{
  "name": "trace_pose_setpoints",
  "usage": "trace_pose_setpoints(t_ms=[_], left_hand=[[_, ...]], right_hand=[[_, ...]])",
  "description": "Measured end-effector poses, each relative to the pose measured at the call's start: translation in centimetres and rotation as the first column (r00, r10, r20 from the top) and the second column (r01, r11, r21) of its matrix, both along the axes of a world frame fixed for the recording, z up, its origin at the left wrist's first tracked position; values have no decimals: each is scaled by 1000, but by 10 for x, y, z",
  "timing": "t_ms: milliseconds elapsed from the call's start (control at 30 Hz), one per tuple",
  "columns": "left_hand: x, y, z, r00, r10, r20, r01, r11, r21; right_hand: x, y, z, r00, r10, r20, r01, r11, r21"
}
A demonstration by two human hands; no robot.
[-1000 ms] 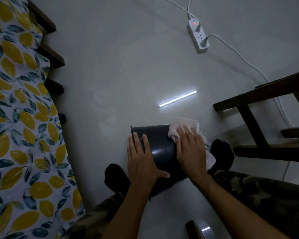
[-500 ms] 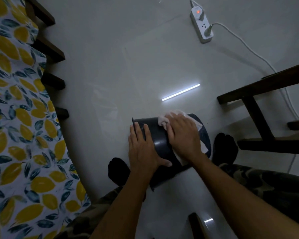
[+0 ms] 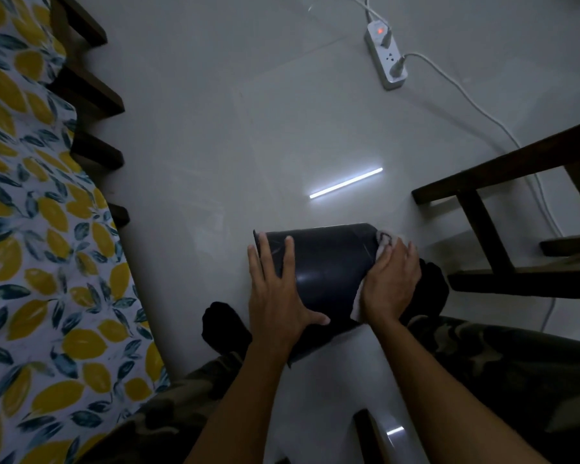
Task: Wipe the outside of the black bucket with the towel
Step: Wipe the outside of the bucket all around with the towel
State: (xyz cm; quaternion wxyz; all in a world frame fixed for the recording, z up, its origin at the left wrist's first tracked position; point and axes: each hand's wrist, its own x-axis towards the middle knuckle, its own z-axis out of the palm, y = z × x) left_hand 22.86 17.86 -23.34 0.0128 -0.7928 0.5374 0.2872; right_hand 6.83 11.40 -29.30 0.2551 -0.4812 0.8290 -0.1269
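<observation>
While a black bucket [image 3: 325, 272] lies on its side on the pale tiled floor [image 3: 248, 135], just below the centre of the frame, a seated person works over its outer wall. Spread flat with fingers extended, the left hand [image 3: 277, 296] presses on the bucket's left end near the rim, gripping nothing, apparently to stop the round body rolling. At the bucket's right end, the right hand [image 3: 392, 283] lies palm-down over a white towel [image 3: 387, 239], pinning the cloth against the plastic; towel edges show above the fingertips and below the palm. Dark-socked feet [image 3: 225, 323] sit on either side of the bucket, seemingly bracing it further. Tipping the bucket over puts its curved side within easy reach. Judging by the towel's place at the far right, the wipe is under way, with the rest of the wall likely needing a turn. A lemon-print bed cover [image 3: 31, 246] fills the left edge; a power strip [image 3: 385, 55] lies upper right
</observation>
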Motion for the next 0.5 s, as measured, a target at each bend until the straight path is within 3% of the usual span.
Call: trace_pose_setpoints(t_ms=[67,100,167,200,267,333,500], left_hand=[[-7,10,2,974,157,-161,-179,975,-132],[-10,13,6,920,291,-263,-336,930,-148],[-13,12,14,772,490,-405,-566,819,-88],[-14,9,18,735,520,-434,-603,795,-68],[-16,-1,30,743,505,-439,-597,797,-95],[-20,-14,45,813,432,-390,-525,833,-172],[-32,-29,55,977,161,-136,-193,943,-269]], right_hand=[[0,6,6,999,17,28,-17,1000,17],[0,8,11,997,58,47,-59,998,7],[3,6,20,989,128,75,-128,992,-2],[6,6,25,986,146,85,-147,989,0],[15,5,37,978,149,148,-150,989,-6],[22,3,52,951,131,282,-127,991,-32],[27,-3,95,815,65,576,-114,992,49]])
